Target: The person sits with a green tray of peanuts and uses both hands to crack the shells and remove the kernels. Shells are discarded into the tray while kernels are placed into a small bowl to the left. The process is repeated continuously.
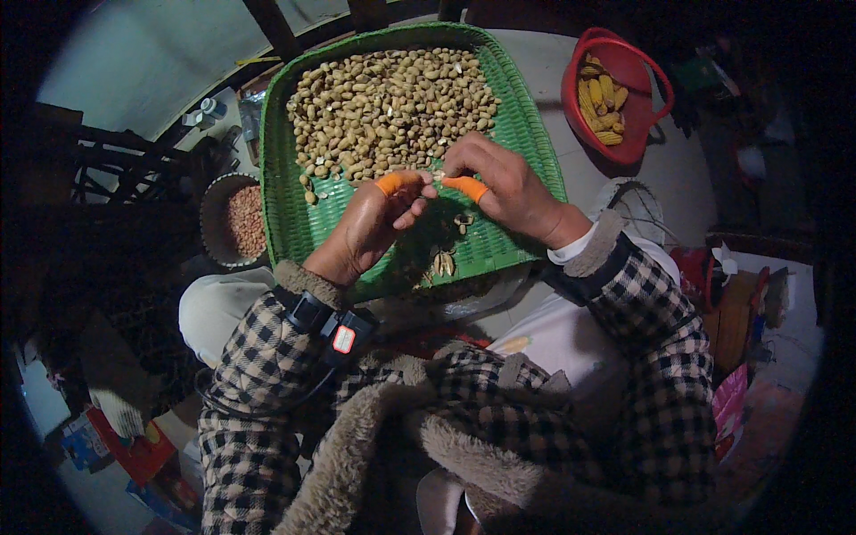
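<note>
Over a green woven tray [535, 167], my hands meet at a small pale peanut shell [438, 175]. My left hand [374, 221] pinches it from the left with thumb and fingertips. From the other side, my right hand [505, 190] grips it between thumb and bent forefinger. An orange finger cot covers each thumb. Just beyond the hands spreads a heap of unshelled peanuts [394, 107]. Split shells [443, 263] lie on the near part of the tray, and another opened shell [463, 222] sits below my right thumb. The fingers partly hide the held piece.
Left of the tray stands a round basket [212, 227] of shelled peanuts [247, 221]. At the far right, a red plastic basket [625, 150] holds corn cobs [602, 100]. A white bottle [214, 108] stands at the back left. My knees flank the tray's near side.
</note>
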Tool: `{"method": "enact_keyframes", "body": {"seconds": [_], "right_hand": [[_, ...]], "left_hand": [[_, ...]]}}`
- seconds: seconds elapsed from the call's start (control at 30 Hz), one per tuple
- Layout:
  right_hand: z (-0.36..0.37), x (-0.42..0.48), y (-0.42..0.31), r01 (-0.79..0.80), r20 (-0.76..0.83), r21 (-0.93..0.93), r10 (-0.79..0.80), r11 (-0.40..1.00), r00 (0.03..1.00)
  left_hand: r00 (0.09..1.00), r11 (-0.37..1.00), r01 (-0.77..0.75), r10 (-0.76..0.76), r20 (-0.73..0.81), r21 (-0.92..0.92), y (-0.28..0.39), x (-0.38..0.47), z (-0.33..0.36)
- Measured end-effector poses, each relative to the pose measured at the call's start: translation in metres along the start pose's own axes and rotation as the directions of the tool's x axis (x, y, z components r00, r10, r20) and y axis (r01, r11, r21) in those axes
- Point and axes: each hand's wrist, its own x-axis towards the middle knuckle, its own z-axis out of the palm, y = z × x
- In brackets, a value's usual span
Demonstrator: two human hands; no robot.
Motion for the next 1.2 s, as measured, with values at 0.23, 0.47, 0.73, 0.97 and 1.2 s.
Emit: {"method": "enact_keyframes", "body": {"seconds": [0.23, 0.47, 0.73, 0.97, 1.2], "right_hand": [[0.038, -0.040, 0.013, -0.381, 0.308, -0.026, 0.370, 0.924, 0.877], [0.034, -0.041, 0.028, -0.426, 0.258, 0.120, 0.387, 0.897, 0.885], [0.023, -0.028, 0.053, -0.299, 0.091, -0.339, 0.347, 0.892, 0.933], [0.032, -0.026, 0.056, -0.286, 0.072, -0.355, 0.331, 0.890, 0.941], [0.032, -0.010, 0.045, -0.287, 0.085, -0.202, 0.308, 0.937, 0.948]], "left_hand": [[0.973, 0.920, 0.055, -0.136, -0.185, -0.388, -0.007, 0.006, -0.023], [0.976, 0.912, 0.054, -0.135, -0.174, -0.406, -0.008, 0.004, -0.017], [0.960, 0.965, 0.035, -0.105, -0.258, -0.261, -0.011, 0.004, -0.014], [0.954, 0.984, 0.046, -0.094, -0.285, -0.172, -0.009, 0.003, -0.011], [0.960, 0.992, 0.033, -0.065, -0.274, -0.118, -0.011, 0.005, -0.009]]}}
